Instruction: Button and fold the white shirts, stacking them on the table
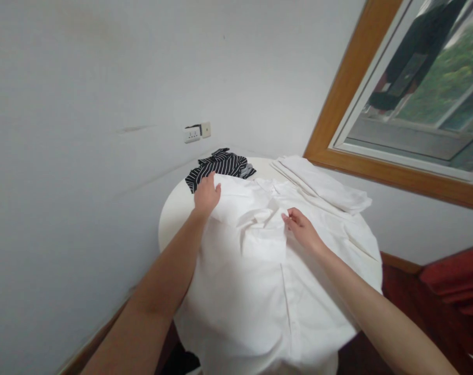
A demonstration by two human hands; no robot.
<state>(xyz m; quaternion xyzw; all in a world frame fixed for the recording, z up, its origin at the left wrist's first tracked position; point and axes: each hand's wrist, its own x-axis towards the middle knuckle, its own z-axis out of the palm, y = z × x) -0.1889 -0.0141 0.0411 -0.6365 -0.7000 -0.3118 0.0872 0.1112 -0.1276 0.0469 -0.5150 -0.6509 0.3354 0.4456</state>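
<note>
A white button-up shirt (pixel 252 297) is spread over a round white table, with its lower part hanging over the near edge. My right hand (pixel 301 229) pinches a folded piece of the shirt, maybe a sleeve or cuff, near the middle of its upper part. Creased cloth bunches up just left of those fingertips. At the shirt's upper left edge rests my left hand (pixel 207 195), thumb apart from the fingers, touching the cloth; its fingertips are partly hidden. Just beyond it lies a crumpled black-and-white striped garment (pixel 224 164).
Folded white cloth (pixel 322 182) lies at the table's far right. The white table (pixel 174 213) stands against a wall with a power socket (pixel 191 135). A wood-framed window (pixel 345 159) is at the right, and red fabric (pixel 458 276) shows low on that side.
</note>
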